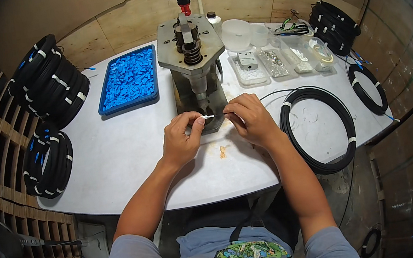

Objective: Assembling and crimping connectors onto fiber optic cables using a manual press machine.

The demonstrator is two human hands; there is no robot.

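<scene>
In front of the press, my left hand (182, 138) is closed in a pinch on a small white connector (208, 116). My right hand (251, 116) pinches a thin black cable (219, 115) just to the right of it. The connector and the cable end lie in one line between my fingertips; whether they are joined is too small to tell. From behind my right hand the cable runs to a large black cable coil (287, 133) on the table. Right behind my fingers stands a metal hand press (191, 57) with a spring and a vertical ram.
A blue tray (104, 112) of small blue parts sits left of the press. Clear boxes (268, 74) of small parts stand right, near white tubs (236, 35). Black cable coils are stacked at left (52, 82) and right (333, 26). An orange-brown scrap (222, 152) lies nearer me.
</scene>
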